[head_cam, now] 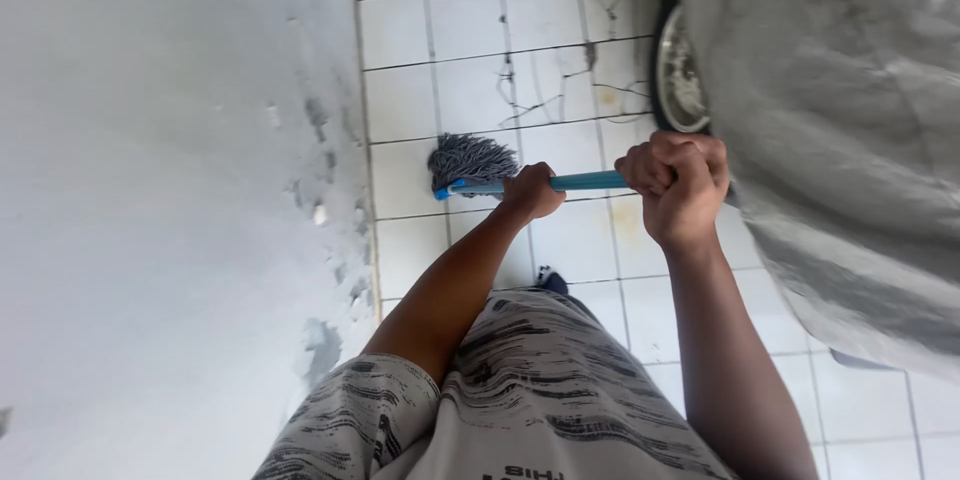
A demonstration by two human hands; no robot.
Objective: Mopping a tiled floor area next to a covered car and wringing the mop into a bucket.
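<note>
I hold a mop with a teal handle (590, 181) and a grey string head (468, 158). My left hand (530, 192) grips the handle low down, close to the mop head. My right hand (678, 185) is closed around the handle's upper end. The mop head rests on the white tiled floor (480, 80), close to the base of the white wall (170, 190). My patterned grey and white shirt (520, 390) fills the bottom of the view.
A vehicle under a grey cover (850, 120) stands at the right, with one wheel (680, 70) showing near my right hand. The wall's lower edge has chipped, peeling paint (330, 210). Some floor tiles are cracked and stained.
</note>
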